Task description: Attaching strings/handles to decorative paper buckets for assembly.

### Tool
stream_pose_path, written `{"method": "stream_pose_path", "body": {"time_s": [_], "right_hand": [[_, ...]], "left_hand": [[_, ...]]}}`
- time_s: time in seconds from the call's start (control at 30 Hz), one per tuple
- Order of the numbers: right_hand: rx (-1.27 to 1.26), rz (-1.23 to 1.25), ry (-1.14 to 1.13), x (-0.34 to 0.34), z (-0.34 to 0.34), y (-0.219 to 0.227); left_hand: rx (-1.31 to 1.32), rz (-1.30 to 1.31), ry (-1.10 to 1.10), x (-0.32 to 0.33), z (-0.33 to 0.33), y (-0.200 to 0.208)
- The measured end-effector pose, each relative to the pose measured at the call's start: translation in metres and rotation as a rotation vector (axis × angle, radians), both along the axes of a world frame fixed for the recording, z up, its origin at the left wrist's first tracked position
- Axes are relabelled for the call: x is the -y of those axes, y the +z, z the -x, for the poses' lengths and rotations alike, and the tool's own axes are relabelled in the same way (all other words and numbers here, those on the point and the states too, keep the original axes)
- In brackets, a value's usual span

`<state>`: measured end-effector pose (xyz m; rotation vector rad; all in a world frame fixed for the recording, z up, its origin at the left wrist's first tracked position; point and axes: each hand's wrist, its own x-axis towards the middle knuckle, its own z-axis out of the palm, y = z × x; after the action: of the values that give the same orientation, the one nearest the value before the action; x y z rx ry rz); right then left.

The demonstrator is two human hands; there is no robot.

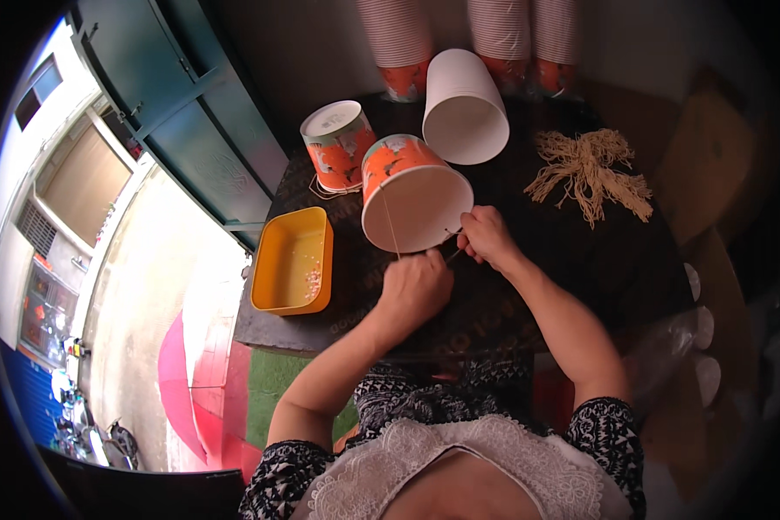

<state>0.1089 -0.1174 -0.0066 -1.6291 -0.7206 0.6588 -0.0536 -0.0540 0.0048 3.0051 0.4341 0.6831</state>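
Here, seen from the head camera:

Left hand: the left hand (414, 288) is in the middle of the frame, closed into a loose fist just below the rim of the tilted bucket; the fingers are pressed together on a thin string (391, 224) that runs up across the opening of the bucket.

Right hand: the right hand (487, 236) is a little to the right and higher, touching the lower right edge of the rim; thumb and forefinger pinch something small and thin there — I cannot tell if it is the string end or a small tool.

Bucket in hand: an orange patterned paper bucket (412, 192), white inside, lies tilted on the table with its open mouth toward the person, between the two hands.

Other buckets: a second orange bucket (338, 144) stands upside down just to the upper left; a white bucket (464, 106) lies on its side just above, mouth toward the viewer.

Stacks: tall stacks of nested buckets (503, 35) at the top edge of the frame.

Tray: a yellow tray (293, 261) at the left edge of the table, with small pale bits inside.

Strings: a bundle of tan strings (591, 172) in the upper right — well apart from the hands.

Table: a dark table (581, 251) bears all these things.
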Motion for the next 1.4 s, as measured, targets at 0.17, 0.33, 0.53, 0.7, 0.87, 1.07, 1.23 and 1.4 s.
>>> {"method": "stream_pose_path", "body": {"time_s": [0.17,0.33,0.53,0.7,0.87,1.07,1.23,1.4], "right_hand": [[0.015,-0.072,-0.023,-0.002,-0.008,-0.010],[0.320,-0.333,-0.038,-0.004,0.000,0.006],[0.542,-0.490,-0.079,0.002,0.029,0.053],[0.721,-0.623,-0.054,0.004,0.035,0.084],[0.819,-0.636,-0.073,0.000,0.040,0.098],[0.754,-0.459,-0.049,0.001,0.040,0.104],[0.374,-0.588,-0.050,0.012,0.065,0.102],[0.550,-0.734,0.272,0.023,0.079,0.110]], "left_hand": [[-0.086,0.178,-0.290,0.064,0.066,0.037],[0.328,0.280,-0.465,0.052,0.103,0.086],[0.832,0.443,0.012,-0.030,0.123,0.108],[0.702,0.848,-0.064,-0.059,0.116,0.153],[0.544,0.957,-0.270,-0.092,0.117,0.163],[0.580,0.971,-0.247,-0.102,0.116,0.163],[0.597,0.960,-0.214,-0.103,0.121,0.166],[0.628,0.867,-0.206,-0.107,0.120,0.177]]}}
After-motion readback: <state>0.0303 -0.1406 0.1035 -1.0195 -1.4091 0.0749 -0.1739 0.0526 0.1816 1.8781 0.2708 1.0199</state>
